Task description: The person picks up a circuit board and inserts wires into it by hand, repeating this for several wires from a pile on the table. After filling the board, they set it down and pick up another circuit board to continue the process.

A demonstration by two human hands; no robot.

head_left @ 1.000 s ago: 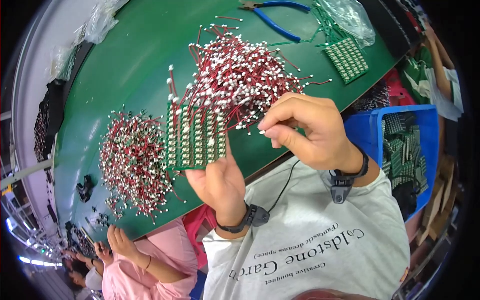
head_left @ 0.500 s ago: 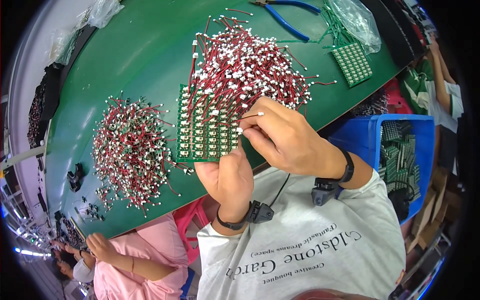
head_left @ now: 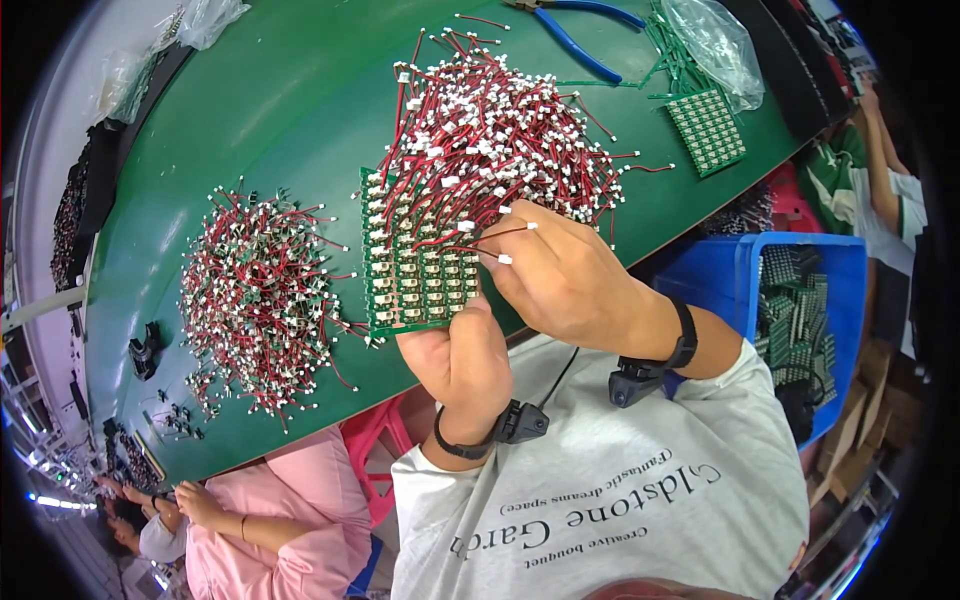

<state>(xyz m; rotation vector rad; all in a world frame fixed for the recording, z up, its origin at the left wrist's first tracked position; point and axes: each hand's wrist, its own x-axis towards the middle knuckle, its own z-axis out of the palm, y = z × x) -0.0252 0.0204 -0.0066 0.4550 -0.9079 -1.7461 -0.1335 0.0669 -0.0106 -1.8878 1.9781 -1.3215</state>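
My left hand [head_left: 462, 358] grips the lower right corner of a green circuit board panel [head_left: 408, 322], thumb on top. Rows of small boards with white sockets cover the panel, and its far part lies under wires. In my right hand [head_left: 560, 268], closed just above the panel's right side, are short red-and-black connector wires [head_left: 487, 252] with white plugs sticking out between the fingers. How many wires the fingers hold is partly hidden. Right behind the panel rises a large heap of red wires with white connectors [head_left: 510, 130].
A second heap of wired pieces [head_left: 260, 300] lies left on the green table [head_left: 300, 100]. Blue-handled cutters [head_left: 575, 45], another board panel [head_left: 706, 132] and a plastic bag [head_left: 712, 50] lie far right. A blue bin [head_left: 850, 300] holds panels; a person in pink [head_left: 290, 520] sits left.
The panel and my left hand have shifted slightly right. My right hand has moved a little, and more wires now show at its fingers, spread over the panel.
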